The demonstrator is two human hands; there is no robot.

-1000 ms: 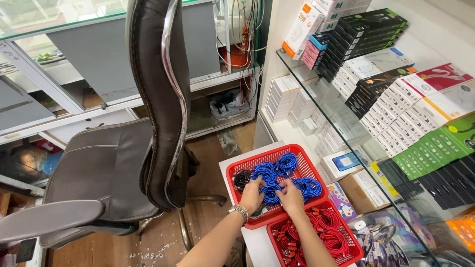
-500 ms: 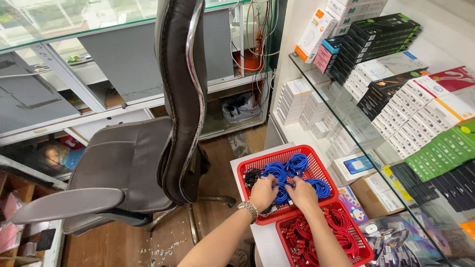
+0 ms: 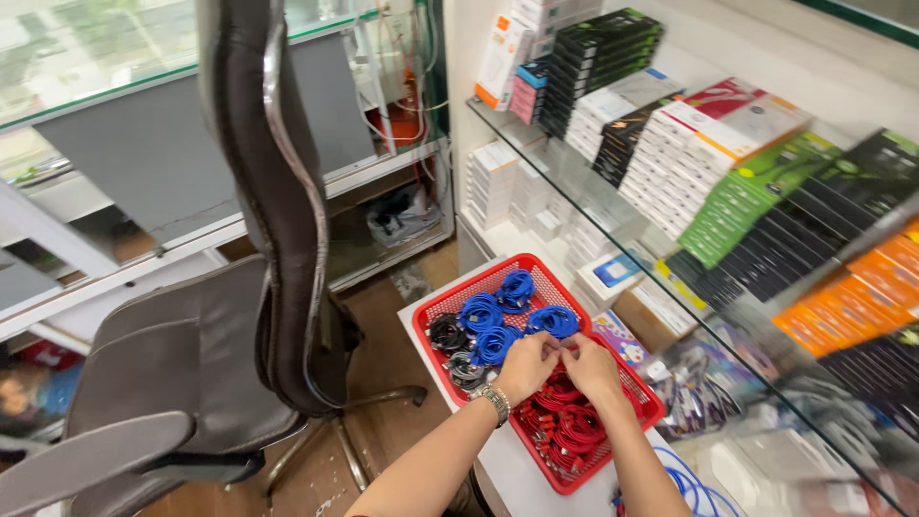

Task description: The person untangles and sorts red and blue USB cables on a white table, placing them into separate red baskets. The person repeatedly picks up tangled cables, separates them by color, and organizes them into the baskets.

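Two red mesh baskets stand end to end on a white table [image 3: 436, 335]. The far basket [image 3: 459, 292] holds several blue cable coils [image 3: 488, 325] and black coils [image 3: 448, 335]. The near basket [image 3: 567, 483] is full of red cables [image 3: 565, 426]. My left hand [image 3: 525, 366], a metal watch on its wrist, and my right hand [image 3: 591, 369] meet fingertip to fingertip where the baskets join, beside a blue coil [image 3: 553, 321]. Both pinch a cable between them; the fingers hide most of it.
A black and grey office chair [image 3: 278, 239] stands close on the left of the table. A glass shelf [image 3: 613, 206] on the right carries stacked boxes. More boxes lie below it. Loose blue cables [image 3: 694, 488] lie at the near table edge.
Both hands have drawn back from the blue coils toward me and now sit over the edge of the red cables. The view has shifted slightly.
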